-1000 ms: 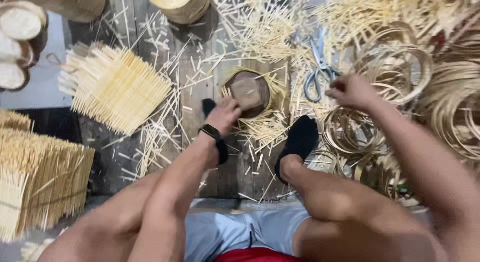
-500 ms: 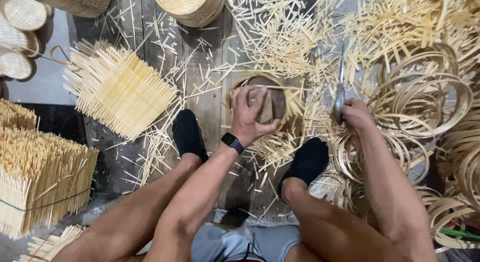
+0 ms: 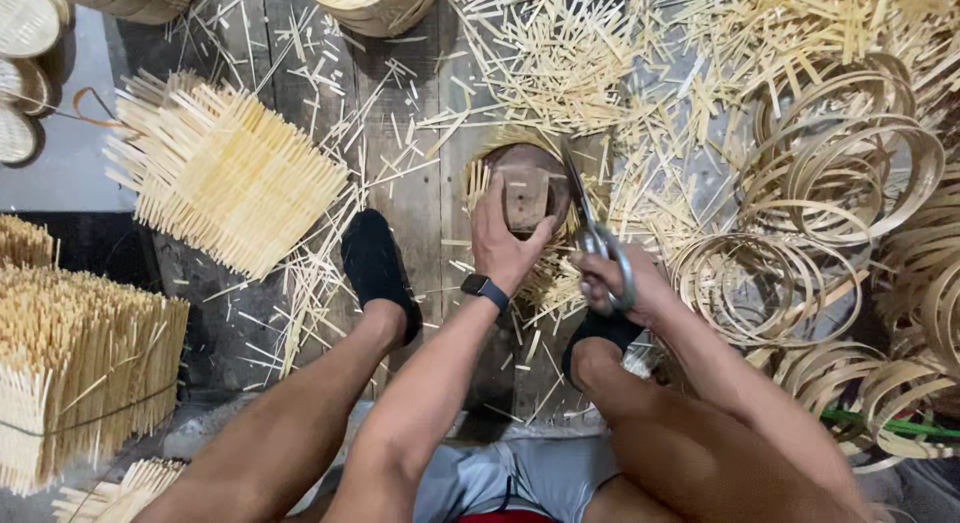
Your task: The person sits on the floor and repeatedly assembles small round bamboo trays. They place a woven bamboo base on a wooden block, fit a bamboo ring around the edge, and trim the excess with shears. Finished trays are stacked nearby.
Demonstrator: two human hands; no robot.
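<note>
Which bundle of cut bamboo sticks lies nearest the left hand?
The fanned-out bundle on the floorboards, just beyond the left foot. The tied stack at the frame's left edge sits farther from the left hand.
</note>
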